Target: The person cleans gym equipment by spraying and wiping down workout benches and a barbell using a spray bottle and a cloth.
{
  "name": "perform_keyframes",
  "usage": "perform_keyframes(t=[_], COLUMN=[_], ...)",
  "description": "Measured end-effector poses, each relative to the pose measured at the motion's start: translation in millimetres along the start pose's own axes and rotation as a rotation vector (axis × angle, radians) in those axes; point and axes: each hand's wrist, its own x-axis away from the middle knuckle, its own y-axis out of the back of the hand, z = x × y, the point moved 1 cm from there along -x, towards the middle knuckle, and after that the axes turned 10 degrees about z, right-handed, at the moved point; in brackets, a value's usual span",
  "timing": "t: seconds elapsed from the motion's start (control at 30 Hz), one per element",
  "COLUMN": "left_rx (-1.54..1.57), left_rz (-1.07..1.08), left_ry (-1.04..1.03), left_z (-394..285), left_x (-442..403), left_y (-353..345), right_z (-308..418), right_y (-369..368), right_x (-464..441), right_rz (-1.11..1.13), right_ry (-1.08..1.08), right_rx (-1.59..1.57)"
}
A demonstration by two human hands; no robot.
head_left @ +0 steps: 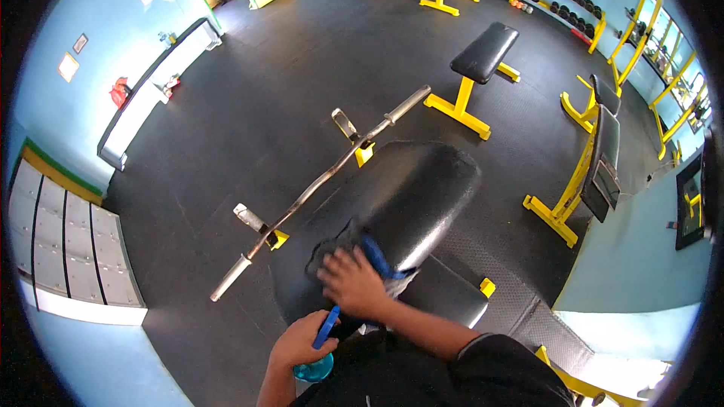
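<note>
My left hand (298,339) is closed around a spray bottle with a blue trigger top and a translucent teal body (315,370), close to my body. My right hand (352,284) lies flat with its fingers spread on a dark cloth with blue and grey parts (381,258). The cloth rests on the black padded bench (411,181), partly hidden under the hand. Across the bench's left side, a bare curved metal bar (320,185) sits on two upright supports.
A black-and-yellow bench (485,53) stands just beyond, with an inclined bench (599,158) to the right. A dumbbell rack (562,4) is at the far wall. Grey lockers (72,237) and a long low ledge (154,94) line the left wall. Dark rubber flooring (302,53) surrounds the benches.
</note>
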Motion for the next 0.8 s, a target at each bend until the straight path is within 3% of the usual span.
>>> perform_keyframes(t=[0.13, 0.2, 0.27, 0.37, 0.43, 0.53, 0.6, 0.67, 0.8], left_rx=[0.013, -0.028, -0.009, 0.034, 0.066, -0.06, -0.126, -0.126, -0.121], left_rz=[-0.048, -0.134, -0.125, -0.127, -0.132, -0.179, -0.119, -0.095, -0.014], left_ry=[-0.035, -0.086, -0.041, -0.031, -0.05, -0.091, -0.022, -0.006, 0.0], left_z=[17.1, 36.4, 52.9, 83.5, 117.7, 160.3, 166.2, 182.8, 193.4], left_x=[13.4, 23.2, 37.6, 56.5, 70.3, 77.8, 88.0, 91.1, 108.2], left_y=[14.9, 17.0, 18.4, 25.0, 21.1, 26.6, 37.1, 44.8, 59.7], right_z=[-2.5, -12.3, -26.3, -26.3, -7.4, 52.5, 93.7, 122.2, 119.0], right_y=[-44.2, -12.4, -7.2, -0.2, -7.1, -35.2, -53.0, -60.8, -32.3], right_x=[52.5, 44.7, 11.8, -62.2, -108.2, -137.9, -127.7, -92.9, -56.8], right_rz=[-0.06, 0.05, -0.008, -0.062, 0.297, 0.444, 0.471, 0.319, 0.293], right_ry=[0.175, -0.086, -0.313, -0.417, -0.476, -0.341, -0.112, -0.012, -0.372], right_rx=[-0.141, -0.054, -0.06, 0.064, 0.191, 0.201, 0.149, 0.166, 0.027])
